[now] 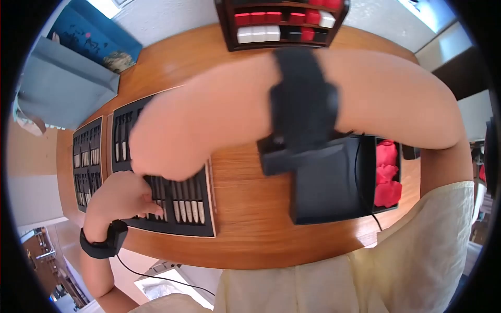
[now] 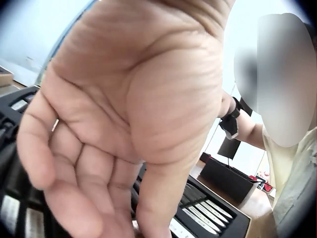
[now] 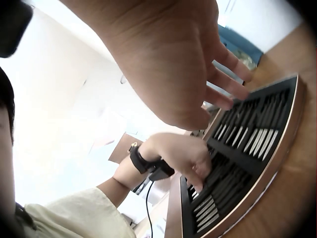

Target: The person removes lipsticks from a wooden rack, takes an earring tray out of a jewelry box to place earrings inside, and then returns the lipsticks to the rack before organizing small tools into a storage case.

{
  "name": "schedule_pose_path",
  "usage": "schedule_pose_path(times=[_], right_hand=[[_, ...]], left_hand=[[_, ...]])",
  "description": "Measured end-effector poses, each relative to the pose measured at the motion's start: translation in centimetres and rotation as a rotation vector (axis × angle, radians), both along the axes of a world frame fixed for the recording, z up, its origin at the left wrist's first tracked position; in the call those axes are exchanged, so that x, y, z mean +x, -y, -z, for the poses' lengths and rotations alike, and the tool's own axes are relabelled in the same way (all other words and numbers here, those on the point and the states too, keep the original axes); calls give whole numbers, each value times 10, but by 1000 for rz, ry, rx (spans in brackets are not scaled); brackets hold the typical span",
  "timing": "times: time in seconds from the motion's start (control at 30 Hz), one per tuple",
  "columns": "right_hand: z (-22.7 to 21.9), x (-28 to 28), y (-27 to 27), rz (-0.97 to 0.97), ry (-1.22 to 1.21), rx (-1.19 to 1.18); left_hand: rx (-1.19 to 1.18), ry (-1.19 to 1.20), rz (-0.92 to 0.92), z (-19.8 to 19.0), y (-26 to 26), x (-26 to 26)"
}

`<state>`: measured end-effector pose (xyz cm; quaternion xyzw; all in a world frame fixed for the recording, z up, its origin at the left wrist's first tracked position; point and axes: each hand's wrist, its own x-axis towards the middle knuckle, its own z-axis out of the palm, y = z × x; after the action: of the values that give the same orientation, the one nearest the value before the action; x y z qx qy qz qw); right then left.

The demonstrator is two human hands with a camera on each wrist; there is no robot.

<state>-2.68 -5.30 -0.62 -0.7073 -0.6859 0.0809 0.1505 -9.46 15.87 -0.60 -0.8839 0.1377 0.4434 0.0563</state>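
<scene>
My left hand [image 1: 122, 195] reaches down into a black compartmented tray [image 1: 210, 227] with pale outer edges. Its fingers bend toward a row of slim black pieces with silver ends [image 1: 189, 211]; fingertips and thumb are right at them. Whether they pinch one, I cannot tell. In the left wrist view the palm [image 2: 173, 99] fills much of the picture, with the thumb beside the bent fingers. My right hand [image 3: 168, 74] hovers over the far part of the same tray, fingers extended and apart, nothing in them. In the head view the right forearm hides part of the tray.
A second similar tray [image 1: 103, 125] lies at the left. To the right on the wooden table [image 1: 250, 208] is a black box [image 1: 326, 193] beside a box with red cloth-like pieces [image 1: 387, 177]. A small shelf [image 1: 228, 31] and blue bags [image 1: 78, 78] stand behind. Cables trail from the wrists.
</scene>
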Motion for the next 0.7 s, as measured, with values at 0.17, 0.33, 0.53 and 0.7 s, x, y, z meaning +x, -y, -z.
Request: schedule_pose_path(times=[0.17,0.33,0.53,0.7], right_hand=[[-40,32,64,102,520,-407],[-61,-8,172,428,319,-378],[-44,-20,212,592,-86,-574],[-60,-14,202,612,-16,-743]], left_hand=[[-107,129,0,-7,-1,0],[-471,728,138,-15,70,-13],[-559,435,103,-4,162,-23],[-582,367,186,9,201,-15]])
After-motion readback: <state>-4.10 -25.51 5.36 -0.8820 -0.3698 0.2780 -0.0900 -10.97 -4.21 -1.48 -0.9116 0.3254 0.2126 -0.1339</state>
